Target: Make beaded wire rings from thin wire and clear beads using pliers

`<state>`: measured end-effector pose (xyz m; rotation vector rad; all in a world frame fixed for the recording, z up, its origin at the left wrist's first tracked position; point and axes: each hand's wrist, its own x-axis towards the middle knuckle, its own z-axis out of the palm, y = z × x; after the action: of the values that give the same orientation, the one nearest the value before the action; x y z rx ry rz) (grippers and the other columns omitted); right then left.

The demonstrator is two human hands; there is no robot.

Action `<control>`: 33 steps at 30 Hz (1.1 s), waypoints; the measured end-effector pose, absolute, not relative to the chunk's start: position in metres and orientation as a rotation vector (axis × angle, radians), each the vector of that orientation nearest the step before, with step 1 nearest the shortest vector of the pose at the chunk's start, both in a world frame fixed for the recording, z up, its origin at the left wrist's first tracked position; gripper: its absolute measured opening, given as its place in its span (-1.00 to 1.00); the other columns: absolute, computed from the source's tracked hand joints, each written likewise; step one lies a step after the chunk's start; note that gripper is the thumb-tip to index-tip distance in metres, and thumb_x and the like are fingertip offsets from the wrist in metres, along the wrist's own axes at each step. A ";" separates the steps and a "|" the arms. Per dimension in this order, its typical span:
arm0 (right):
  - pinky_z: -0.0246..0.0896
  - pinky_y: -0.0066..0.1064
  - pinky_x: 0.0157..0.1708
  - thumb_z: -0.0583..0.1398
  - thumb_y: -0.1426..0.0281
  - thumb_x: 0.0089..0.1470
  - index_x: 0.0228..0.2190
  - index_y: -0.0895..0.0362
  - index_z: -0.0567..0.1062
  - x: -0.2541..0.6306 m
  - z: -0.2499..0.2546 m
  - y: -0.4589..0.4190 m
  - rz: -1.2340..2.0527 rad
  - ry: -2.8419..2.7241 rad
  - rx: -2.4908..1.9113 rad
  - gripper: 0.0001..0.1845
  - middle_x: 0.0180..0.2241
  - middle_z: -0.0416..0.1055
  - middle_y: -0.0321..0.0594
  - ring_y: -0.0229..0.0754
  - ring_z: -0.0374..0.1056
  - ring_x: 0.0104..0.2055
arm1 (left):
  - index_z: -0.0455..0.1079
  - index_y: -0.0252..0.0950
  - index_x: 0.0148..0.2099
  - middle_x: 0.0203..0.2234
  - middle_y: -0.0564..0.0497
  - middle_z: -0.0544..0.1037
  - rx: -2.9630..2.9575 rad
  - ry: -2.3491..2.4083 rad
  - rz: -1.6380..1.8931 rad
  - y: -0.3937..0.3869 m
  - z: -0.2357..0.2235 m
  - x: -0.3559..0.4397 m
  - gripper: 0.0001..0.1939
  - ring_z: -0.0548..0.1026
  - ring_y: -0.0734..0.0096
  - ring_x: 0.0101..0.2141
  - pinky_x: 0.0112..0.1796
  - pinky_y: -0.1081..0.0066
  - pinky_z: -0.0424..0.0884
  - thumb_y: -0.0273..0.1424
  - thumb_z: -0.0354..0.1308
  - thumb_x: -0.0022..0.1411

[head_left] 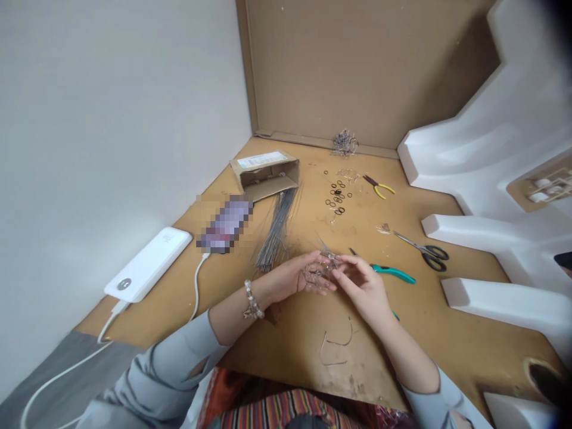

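Note:
My left hand (298,275) and my right hand (360,285) meet over the cardboard floor, both pinching a small tangle of thin wire (322,269) held between their fingertips. The left wrist wears a bead bracelet (252,301). Teal-handled pliers (389,272) lie just beyond my right hand. A bundle of straight grey wires (277,226) lies beyond my left hand.
Bent wire pieces (336,345) lie near me. Further off are scissors (426,251), yellow-handled pliers (378,187), small dark rings (338,198), a wire heap (344,143), a small cardboard box (265,173), a phone (224,225) cabled to a white power bank (148,263), and white foam blocks (491,179) on the right.

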<state>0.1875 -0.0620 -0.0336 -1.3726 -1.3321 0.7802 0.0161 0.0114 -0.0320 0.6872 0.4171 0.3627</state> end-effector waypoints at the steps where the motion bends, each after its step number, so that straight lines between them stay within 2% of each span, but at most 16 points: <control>1: 0.33 -0.39 -0.40 0.24 0.31 0.00 -0.25 0.05 0.47 0.188 -0.035 -0.062 0.730 -1.346 -1.384 -0.79 -0.43 0.43 -0.28 -0.26 0.37 -0.43 | 0.39 -0.36 -0.05 -0.17 -0.16 0.52 0.688 0.414 0.357 0.010 -0.032 0.016 -0.57 0.55 0.25 -0.28 -0.23 0.27 0.41 -0.11 0.06 0.22; 5: 0.32 -0.39 -0.37 0.20 0.35 0.05 -0.34 0.05 0.49 0.190 -0.033 -0.062 0.494 -1.416 -1.420 -0.91 -0.37 0.44 -0.24 -0.25 0.38 -0.38 | 0.38 -0.36 -0.07 -0.22 -0.15 0.52 0.662 0.426 0.348 0.009 -0.033 0.018 -0.56 0.55 0.23 -0.28 -0.23 0.25 0.41 -0.09 0.07 0.22; 8: 0.33 -0.38 -0.34 0.20 0.36 0.05 -0.28 0.03 0.51 0.191 -0.031 -0.063 0.447 -1.465 -1.410 -0.85 -0.33 0.45 -0.22 -0.23 0.39 -0.34 | 0.38 -0.37 -0.09 -0.20 -0.15 0.50 0.649 0.446 0.357 0.010 -0.032 0.019 -0.54 0.55 0.21 -0.27 -0.21 0.25 0.42 -0.07 0.10 0.18; 10: 0.33 -0.33 -0.24 0.19 0.34 0.07 -0.25 0.01 0.53 0.192 -0.030 -0.064 0.494 -1.453 -1.396 -0.82 -0.28 0.47 -0.21 -0.20 0.40 -0.26 | 0.37 -0.38 -0.10 -0.19 -0.17 0.49 0.658 0.465 0.382 0.009 -0.030 0.020 -0.51 0.54 0.20 -0.25 -0.20 0.24 0.42 -0.04 0.13 0.14; 14: 0.24 -0.22 -0.02 0.15 0.23 0.10 -0.21 -0.01 0.53 0.192 -0.029 -0.064 0.771 -1.207 -1.394 -0.76 -0.12 0.46 -0.18 -0.12 0.36 -0.05 | 0.28 -0.31 -0.01 -0.06 -0.20 0.43 0.953 0.582 0.559 0.005 -0.023 0.018 -0.49 0.48 0.17 -0.13 -0.12 0.18 0.39 -0.11 0.20 0.09; 18: 0.33 -0.22 -0.14 0.13 0.10 0.08 -0.09 0.02 0.44 0.188 -0.024 -0.062 1.272 -0.803 -1.276 -0.60 -0.03 0.43 -0.12 -0.09 0.41 -0.10 | 0.21 -0.22 0.12 0.08 -0.17 0.32 1.692 0.734 0.793 0.002 -0.016 0.012 -0.38 0.27 0.11 0.10 0.11 0.12 0.19 -0.28 0.29 0.02; 22: 0.35 -0.26 -0.25 0.15 0.12 0.07 -0.11 0.10 0.43 0.183 -0.021 -0.062 1.635 -0.652 -1.094 -0.59 -0.15 0.49 -0.06 -0.11 0.45 -0.21 | 0.14 -0.20 0.20 0.16 -0.15 0.24 2.148 0.652 0.767 0.003 -0.016 0.010 -0.41 0.18 0.15 0.18 0.17 0.13 0.11 -0.33 0.19 0.13; 28: 0.33 -0.36 -0.38 0.19 0.22 0.04 -0.28 0.13 0.50 0.184 -0.023 -0.061 1.664 -0.569 -1.033 -0.74 -0.38 0.50 -0.19 -0.17 0.44 -0.34 | -0.03 -0.20 0.29 0.23 -0.17 0.13 2.103 0.557 0.744 0.000 -0.022 0.010 -0.23 0.08 0.13 0.23 0.20 0.13 0.05 -0.21 0.21 0.12; 31: 0.28 -0.43 -0.46 0.18 0.22 0.02 -0.38 0.13 0.50 0.187 -0.023 -0.061 1.643 -0.524 -1.042 -0.77 -0.51 0.43 -0.26 -0.21 0.42 -0.38 | -0.03 -0.21 0.29 0.23 -0.16 0.12 1.815 0.654 0.821 0.002 -0.024 0.010 -0.35 0.11 0.18 0.22 0.20 0.15 0.05 -0.22 0.09 0.23; 33: 0.24 -0.46 -0.50 0.17 0.23 0.02 -0.41 0.12 0.49 0.188 -0.022 -0.061 1.646 -0.509 -1.043 -0.78 -0.54 0.39 -0.29 -0.21 0.41 -0.40 | 0.13 -0.27 0.21 0.15 -0.18 0.25 1.553 0.740 0.825 0.005 -0.025 0.010 -0.51 0.24 0.21 0.14 0.14 0.19 0.15 -0.20 0.00 0.29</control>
<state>0.1884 -0.0606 -0.0216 -1.0434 -0.5094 1.6460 0.0102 0.0054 -0.0249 1.5534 0.7404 0.8255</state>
